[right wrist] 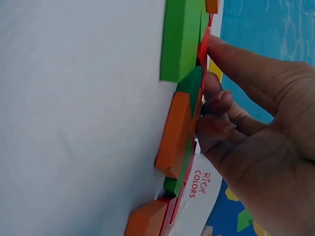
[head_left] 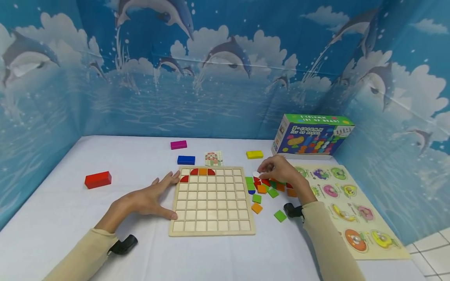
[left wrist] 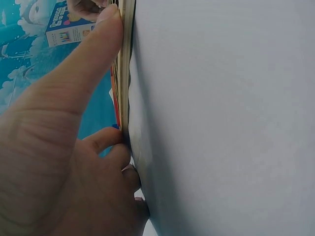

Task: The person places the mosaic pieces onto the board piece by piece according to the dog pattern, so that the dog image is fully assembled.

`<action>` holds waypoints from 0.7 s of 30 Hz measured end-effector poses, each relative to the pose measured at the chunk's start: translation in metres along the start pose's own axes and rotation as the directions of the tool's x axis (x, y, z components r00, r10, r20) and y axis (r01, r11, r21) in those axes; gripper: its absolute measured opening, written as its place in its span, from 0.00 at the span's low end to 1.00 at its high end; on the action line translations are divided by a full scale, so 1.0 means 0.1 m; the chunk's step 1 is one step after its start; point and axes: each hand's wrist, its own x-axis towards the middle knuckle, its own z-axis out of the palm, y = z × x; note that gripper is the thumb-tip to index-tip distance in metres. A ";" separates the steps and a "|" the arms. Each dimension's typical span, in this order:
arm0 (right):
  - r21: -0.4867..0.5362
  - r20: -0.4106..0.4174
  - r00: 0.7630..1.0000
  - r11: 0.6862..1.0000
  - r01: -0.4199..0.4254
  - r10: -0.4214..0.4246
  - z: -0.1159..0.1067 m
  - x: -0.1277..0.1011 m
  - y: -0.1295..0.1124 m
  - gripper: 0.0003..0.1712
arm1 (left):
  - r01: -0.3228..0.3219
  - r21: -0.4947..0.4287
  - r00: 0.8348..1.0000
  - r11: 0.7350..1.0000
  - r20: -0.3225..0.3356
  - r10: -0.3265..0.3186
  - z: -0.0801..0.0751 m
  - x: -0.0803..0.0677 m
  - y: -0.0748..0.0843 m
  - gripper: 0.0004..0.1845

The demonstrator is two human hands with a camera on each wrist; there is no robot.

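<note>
One small white tile point(head_left: 256, 174), likely light and stiff, is pinched at its edges by the right hand point(head_left: 277, 169) beside the wooden board point(head_left: 212, 230), which is steadied by the flat, open left hand point(head_left: 151, 199).

A staged play corner for tabletop toy recordings

A white-covered table point(head_left: 70, 218) is enclosed on three sides by dolphin-printed backdrop panels point(head_left: 218, 78); a wooden grid board point(head_left: 211, 218), coloured blocks point(head_left: 98, 180), a bead-set box point(head_left: 313, 136) and a fruit puzzle point(head_left: 351, 210) are laid out, and tiled floor point(head_left: 430, 249) is glimpsed.

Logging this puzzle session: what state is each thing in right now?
Grid board: flat, mostly unfilled, five pieces along its top.
Left hand: fingers straight, pressing the board's edge.
Right hand: pinching a white piece over the loose tiles.
Bead box: closed.
</note>
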 end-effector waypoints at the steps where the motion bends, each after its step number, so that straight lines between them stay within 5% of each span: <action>1: -0.002 0.001 1.000 1.000 -0.006 0.006 0.00 -0.01 -0.01 0.08 | -0.002 -0.002 1.000 1.000 -0.001 0.002 0.00 0.00 0.00 0.77; 21: -0.076 0.039 0.999 0.997 0.020 -0.017 0.07 -0.01 -0.16 0.10 | 0.006 -0.001 1.000 1.000 -0.001 -0.006 0.00 -0.01 -0.01 0.77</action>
